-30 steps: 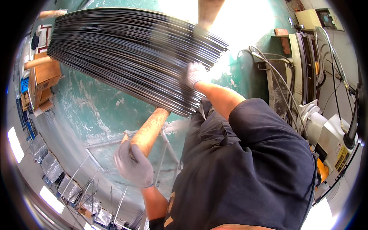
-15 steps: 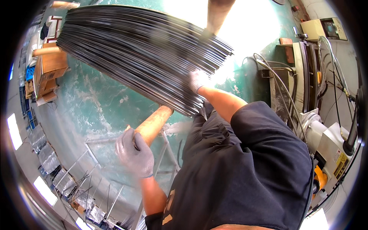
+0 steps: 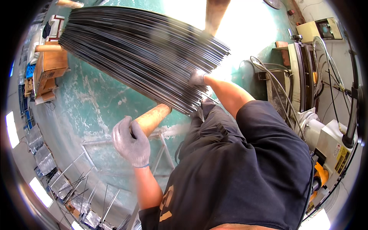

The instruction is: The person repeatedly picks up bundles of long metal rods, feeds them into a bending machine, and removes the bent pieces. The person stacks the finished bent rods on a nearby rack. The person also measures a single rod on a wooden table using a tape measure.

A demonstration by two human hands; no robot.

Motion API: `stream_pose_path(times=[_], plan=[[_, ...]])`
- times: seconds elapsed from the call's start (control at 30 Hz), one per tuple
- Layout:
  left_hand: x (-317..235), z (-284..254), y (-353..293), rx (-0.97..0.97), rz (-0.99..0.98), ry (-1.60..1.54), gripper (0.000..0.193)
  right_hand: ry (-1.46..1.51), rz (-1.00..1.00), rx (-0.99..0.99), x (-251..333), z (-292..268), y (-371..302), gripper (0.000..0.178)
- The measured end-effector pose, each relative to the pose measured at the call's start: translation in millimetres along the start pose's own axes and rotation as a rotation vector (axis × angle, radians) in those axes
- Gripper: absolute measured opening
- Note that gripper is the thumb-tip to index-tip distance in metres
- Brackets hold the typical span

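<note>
A wide layer of thin black rods (image 3: 126, 42) lies slanting across the upper left, over pale brown round bars. My right hand (image 3: 197, 77), in a light knit glove, is on the rods close to their near right ends. Its fingers are curled down among them, the tips hidden. My left hand (image 3: 132, 142), in a grey coated glove, is at the free end of one round bar (image 3: 154, 118). Its fingers and thumb are loosely bent with a gap between them. It overlaps the bar's end, and I cannot tell whether it touches.
A pale metal frame (image 3: 163, 145) stands below the bar. Cardboard boxes (image 3: 53, 65) are at the left, wrapped bundles (image 3: 45, 158) farther down. Machinery with cables (image 3: 301, 76) is along the right. Another round bar (image 3: 214, 17) rises at the top.
My right hand has shifted slightly on the rods, and one rod end now sticks out beside my wrist. My left hand has moved a little up, still beside the bar's end.
</note>
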State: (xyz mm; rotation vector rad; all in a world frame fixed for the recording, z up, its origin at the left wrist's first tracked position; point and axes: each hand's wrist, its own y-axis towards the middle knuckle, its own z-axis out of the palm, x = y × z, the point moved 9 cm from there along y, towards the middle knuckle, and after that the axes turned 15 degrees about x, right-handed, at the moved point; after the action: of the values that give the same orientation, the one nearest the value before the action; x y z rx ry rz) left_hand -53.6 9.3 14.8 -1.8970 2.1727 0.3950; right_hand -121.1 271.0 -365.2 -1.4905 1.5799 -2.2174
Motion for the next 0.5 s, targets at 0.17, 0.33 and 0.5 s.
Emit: stream_pose_path(times=[0.17,0.33,0.5], plan=[[-8.8,-6.6,-5.7,-0.058,0.109,0.008,0.013,0.24,-0.142,0.083,21.2,10.6,-40.1,0.035],[-48.2,-22.6,-24.6,-0.225,0.322,0.049,0.012,0.152,-0.099,0.07,27.1,20.9,-55.9,0.044],[-109.1,35.1,-88.0,0.023,0.591,-0.213,0.016,-0.225,0.099,-0.223,20.5,33.2,-92.1,0.067]])
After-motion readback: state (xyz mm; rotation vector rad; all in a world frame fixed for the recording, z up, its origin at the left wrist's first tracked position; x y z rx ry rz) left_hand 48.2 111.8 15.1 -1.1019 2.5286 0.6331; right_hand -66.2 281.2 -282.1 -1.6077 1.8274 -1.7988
